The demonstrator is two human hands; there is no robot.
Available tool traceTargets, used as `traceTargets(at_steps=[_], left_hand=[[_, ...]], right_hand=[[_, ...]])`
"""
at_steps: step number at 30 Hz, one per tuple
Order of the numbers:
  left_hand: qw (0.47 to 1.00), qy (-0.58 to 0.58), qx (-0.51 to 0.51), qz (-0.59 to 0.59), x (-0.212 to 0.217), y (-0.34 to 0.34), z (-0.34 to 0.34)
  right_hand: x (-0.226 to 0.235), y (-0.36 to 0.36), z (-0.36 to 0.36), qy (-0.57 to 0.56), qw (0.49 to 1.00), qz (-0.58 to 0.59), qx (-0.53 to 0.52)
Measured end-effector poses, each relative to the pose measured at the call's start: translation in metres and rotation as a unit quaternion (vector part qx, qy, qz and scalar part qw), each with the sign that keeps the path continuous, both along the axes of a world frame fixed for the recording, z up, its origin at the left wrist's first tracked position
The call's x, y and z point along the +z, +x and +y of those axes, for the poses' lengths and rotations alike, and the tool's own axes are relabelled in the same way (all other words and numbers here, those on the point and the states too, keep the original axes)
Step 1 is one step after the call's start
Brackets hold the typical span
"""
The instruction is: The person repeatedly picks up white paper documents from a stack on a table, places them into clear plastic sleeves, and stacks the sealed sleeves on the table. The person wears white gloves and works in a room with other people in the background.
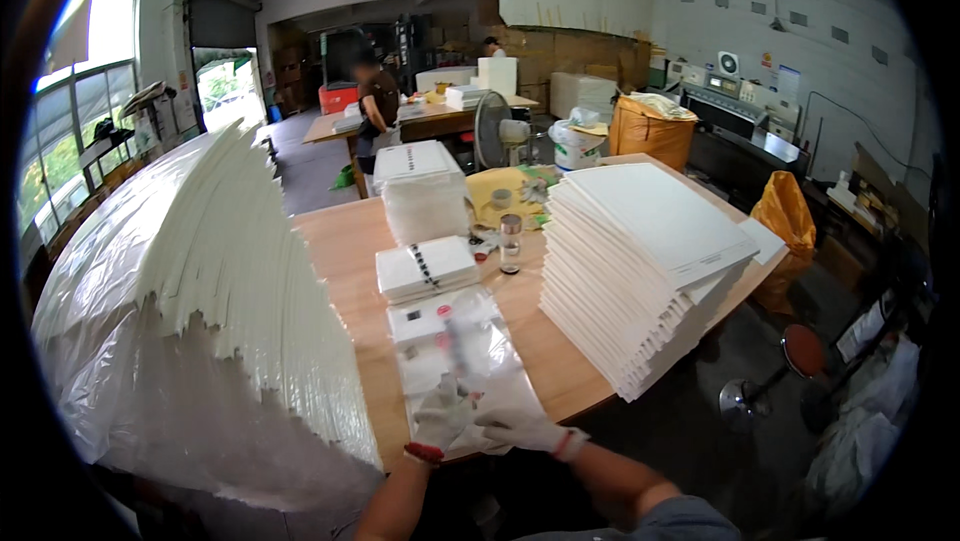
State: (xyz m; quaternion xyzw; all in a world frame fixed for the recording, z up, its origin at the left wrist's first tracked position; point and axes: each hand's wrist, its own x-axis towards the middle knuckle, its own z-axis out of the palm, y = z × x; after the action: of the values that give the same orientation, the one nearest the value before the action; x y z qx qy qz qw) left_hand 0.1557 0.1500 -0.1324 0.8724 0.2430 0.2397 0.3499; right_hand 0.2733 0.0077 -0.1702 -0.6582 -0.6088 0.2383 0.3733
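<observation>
Both my hands wear white gloves with red cuffs, at the near edge of a wooden table. My left hand grips the near end of a clear plastic bag that lies over a flat white packet. My right hand rests beside it, fingers pointing left onto the same bag's lower edge. The bag is blurred, so what is inside it is unclear. Just beyond lies a small stack of white packets with a dark strip across it.
A tall fanned stack of white sheets on plastic film fills the left. Another stack of white boards stands at the right. A small bottle, a wrapped white bundle, a fan, a stool and another person at a far table are in view.
</observation>
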Motion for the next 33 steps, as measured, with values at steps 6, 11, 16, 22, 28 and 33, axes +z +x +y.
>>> traceTargets(at_steps=[6, 11, 16, 22, 28, 33], left_hand=[[0.962, 0.253, 0.027, -0.097, 0.018, -0.024, -0.021], [0.948, 0.254, -0.071, -0.176, 0.065, -0.022, -0.055], [0.965, 0.026, -0.244, -0.094, 0.088, 0.0, -0.087], [0.608, -0.661, -0.419, -0.134, 0.135, 0.041, -0.12], [0.668, -0.697, -0.257, -0.042, 0.134, 0.014, -0.123], [0.861, -0.377, -0.34, -0.021, 0.166, -0.024, -0.126]], right_hand=[[0.205, 0.068, -0.122, 0.288, 0.826, -0.421, -0.24], [0.255, 0.13, -0.138, 0.044, 0.809, -0.506, -0.297], [0.279, 0.149, -0.149, 0.083, 0.808, -0.508, -0.286], [0.287, 0.023, -0.153, 0.127, 0.777, -0.612, -0.08], [0.297, 0.013, -0.203, 0.071, 0.955, -0.281, -0.066], [0.15, 0.063, -0.259, 0.262, 0.837, 0.378, -0.297]])
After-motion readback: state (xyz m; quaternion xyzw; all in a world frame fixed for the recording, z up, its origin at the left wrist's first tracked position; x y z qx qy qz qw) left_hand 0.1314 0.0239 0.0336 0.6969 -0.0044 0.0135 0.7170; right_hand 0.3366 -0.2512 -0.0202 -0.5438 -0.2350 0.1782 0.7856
